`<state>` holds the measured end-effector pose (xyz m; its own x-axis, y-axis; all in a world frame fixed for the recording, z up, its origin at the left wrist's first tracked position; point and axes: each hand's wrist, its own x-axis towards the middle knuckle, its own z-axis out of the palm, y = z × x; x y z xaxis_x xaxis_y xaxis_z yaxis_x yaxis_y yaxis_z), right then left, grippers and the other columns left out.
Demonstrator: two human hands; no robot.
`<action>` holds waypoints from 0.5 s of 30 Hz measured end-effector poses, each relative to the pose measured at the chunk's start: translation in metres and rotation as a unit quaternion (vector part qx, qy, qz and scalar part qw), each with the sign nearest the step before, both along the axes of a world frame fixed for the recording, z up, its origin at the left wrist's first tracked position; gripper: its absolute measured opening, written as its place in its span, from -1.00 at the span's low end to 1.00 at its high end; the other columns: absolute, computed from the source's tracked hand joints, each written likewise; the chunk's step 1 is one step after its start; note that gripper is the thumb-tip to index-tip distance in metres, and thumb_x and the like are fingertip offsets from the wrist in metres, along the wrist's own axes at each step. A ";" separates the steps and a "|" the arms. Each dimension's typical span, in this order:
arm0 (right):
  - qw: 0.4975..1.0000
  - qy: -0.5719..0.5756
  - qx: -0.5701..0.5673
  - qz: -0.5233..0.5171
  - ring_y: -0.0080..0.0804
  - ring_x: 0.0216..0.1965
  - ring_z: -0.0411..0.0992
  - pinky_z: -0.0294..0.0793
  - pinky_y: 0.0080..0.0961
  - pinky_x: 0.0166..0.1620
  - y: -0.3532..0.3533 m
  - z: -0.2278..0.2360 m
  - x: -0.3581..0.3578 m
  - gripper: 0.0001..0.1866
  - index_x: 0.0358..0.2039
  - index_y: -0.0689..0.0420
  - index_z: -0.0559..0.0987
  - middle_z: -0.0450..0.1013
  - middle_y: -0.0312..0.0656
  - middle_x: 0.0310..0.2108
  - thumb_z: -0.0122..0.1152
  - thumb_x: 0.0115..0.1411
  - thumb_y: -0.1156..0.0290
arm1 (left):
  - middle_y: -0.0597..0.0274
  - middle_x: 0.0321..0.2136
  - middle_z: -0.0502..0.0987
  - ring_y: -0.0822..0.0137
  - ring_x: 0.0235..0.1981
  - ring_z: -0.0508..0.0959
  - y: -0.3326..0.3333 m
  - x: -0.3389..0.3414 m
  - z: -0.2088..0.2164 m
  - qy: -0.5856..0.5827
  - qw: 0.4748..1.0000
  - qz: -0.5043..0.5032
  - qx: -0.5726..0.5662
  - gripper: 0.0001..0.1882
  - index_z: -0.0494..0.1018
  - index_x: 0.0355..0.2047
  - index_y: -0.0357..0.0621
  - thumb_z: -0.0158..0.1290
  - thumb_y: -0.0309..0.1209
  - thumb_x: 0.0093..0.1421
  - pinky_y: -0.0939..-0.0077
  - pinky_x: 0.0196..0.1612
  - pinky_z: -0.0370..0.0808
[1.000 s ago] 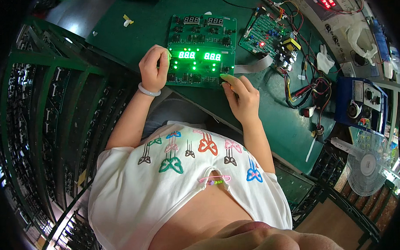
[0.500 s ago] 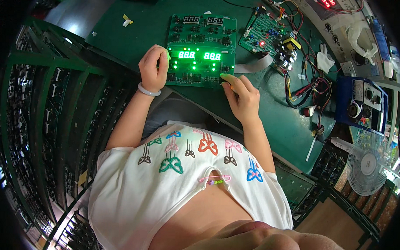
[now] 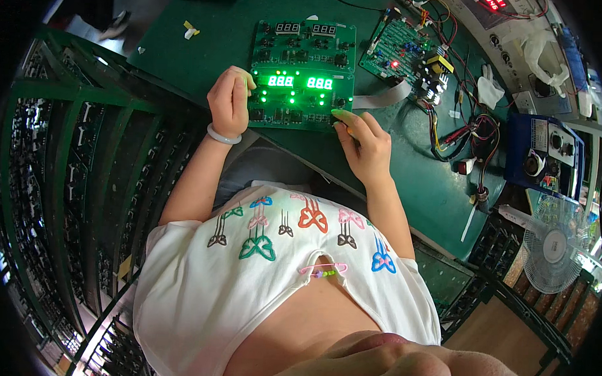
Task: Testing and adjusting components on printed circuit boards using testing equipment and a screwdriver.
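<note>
A green circuit-board panel lies near the table's front edge, its front board (image 3: 277, 114) lit with green digit displays and small green lamps. The rear board (image 3: 302, 52) joined behind it has dark displays. My left hand (image 3: 230, 102), with a pale bangle at the wrist, is closed with its fingertips at the panel's left edge; its grip is partly hidden. My right hand (image 3: 365, 147) pinches the front board's right corner, index fingertip on top by a small dark part and thumb at the edge. A grey ribbon cable (image 3: 384, 98) runs from the board's right side.
Right of the panel sit another circuit board (image 3: 398, 55) with a red lamp, tangled wires (image 3: 472, 131), a blue-cased device (image 3: 544, 153) and a white fan (image 3: 552, 246). Racks of boards (image 3: 83, 154) stand on the left. Part of a person (image 3: 111, 25) shows at upper left.
My left fingers have shifted slightly at the panel's edge, and the panel has turned a touch. My right hand stays in place. A person has come into view at upper left.
</note>
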<state>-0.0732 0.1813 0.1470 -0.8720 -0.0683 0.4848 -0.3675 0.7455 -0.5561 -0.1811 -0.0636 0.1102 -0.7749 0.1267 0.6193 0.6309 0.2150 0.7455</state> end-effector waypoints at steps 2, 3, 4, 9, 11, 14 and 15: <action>1.000 0.001 -0.001 -0.002 -0.41 -0.64 0.38 0.36 -0.44 -0.57 0.000 0.001 0.000 -0.77 -0.19 0.04 0.61 0.35 -0.29 -0.55 0.32 0.10 0.53 | 0.15 -0.53 0.45 0.33 -0.58 0.40 0.001 0.000 0.001 0.002 1.000 -0.002 0.002 -0.77 0.34 -0.47 -0.29 -0.17 -0.49 0.34 0.48 -0.49 0.36; 1.000 -0.001 0.000 -0.001 -0.41 -0.64 0.38 0.36 -0.44 -0.57 0.000 0.001 0.000 -0.77 -0.19 0.04 0.61 0.36 -0.30 -0.55 0.32 0.10 0.53 | 0.15 -0.53 0.45 0.35 -0.58 0.39 0.001 0.000 0.001 0.003 1.000 -0.003 0.004 -0.76 0.34 -0.47 -0.29 -0.17 -0.49 0.35 0.50 -0.49 0.35; 1.000 -0.003 0.002 0.001 -0.41 -0.64 0.38 0.36 -0.44 -0.57 0.000 0.001 0.000 -0.77 -0.19 0.04 0.61 0.36 -0.30 -0.55 0.33 0.10 0.52 | 0.15 -0.53 0.45 0.35 -0.58 0.39 0.001 0.000 0.001 0.003 1.000 -0.003 0.004 -0.76 0.34 -0.47 -0.29 -0.17 -0.49 0.35 0.50 -0.49 0.35; 1.000 0.000 0.002 -0.002 -0.41 -0.64 0.38 0.37 -0.44 -0.57 0.000 -0.002 0.000 -0.77 -0.20 0.04 0.61 0.36 -0.30 -0.56 0.33 0.10 0.52 | 0.15 -0.54 0.45 0.35 -0.60 0.39 0.000 -0.001 -0.001 0.010 1.000 -0.004 -0.001 -0.75 0.35 -0.50 -0.29 -0.17 -0.49 0.35 0.48 -0.50 0.35; 1.000 0.005 0.003 -0.001 -0.41 -0.64 0.38 0.37 -0.44 -0.57 0.000 -0.002 0.000 -0.77 -0.20 0.04 0.61 0.36 -0.30 -0.56 0.33 0.10 0.52 | 0.16 -0.54 0.45 0.34 -0.60 0.40 0.000 -0.001 -0.002 0.008 1.000 -0.007 0.000 -0.74 0.35 -0.50 -0.29 -0.17 -0.48 0.35 0.48 -0.50 0.34; 1.000 -0.002 -0.001 -0.006 -0.41 -0.63 0.39 0.38 -0.44 -0.58 -0.001 0.001 0.000 -0.77 -0.20 0.04 0.61 0.36 -0.30 -0.56 0.33 0.10 0.52 | 0.16 -0.54 0.44 0.34 -0.60 0.40 0.000 -0.001 0.000 0.008 1.000 -0.008 0.000 -0.74 0.36 -0.50 -0.29 -0.16 -0.48 0.34 0.48 -0.50 0.34; 1.000 -0.002 -0.002 -0.003 -0.41 -0.63 0.39 0.38 -0.44 -0.57 0.000 0.001 0.000 -0.77 -0.20 0.04 0.61 0.35 -0.30 -0.56 0.33 0.09 0.52 | 0.16 -0.55 0.44 0.33 -0.60 0.40 0.000 -0.001 0.000 0.010 1.000 -0.007 -0.001 -0.74 0.36 -0.50 -0.29 -0.16 -0.48 0.34 0.48 -0.50 0.34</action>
<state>-0.0733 0.1809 0.1477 -0.8742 -0.0615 0.4817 -0.3609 0.7460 -0.5597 -0.1817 -0.0632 0.1106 -0.7609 0.1385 0.6339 0.6482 0.2085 0.7324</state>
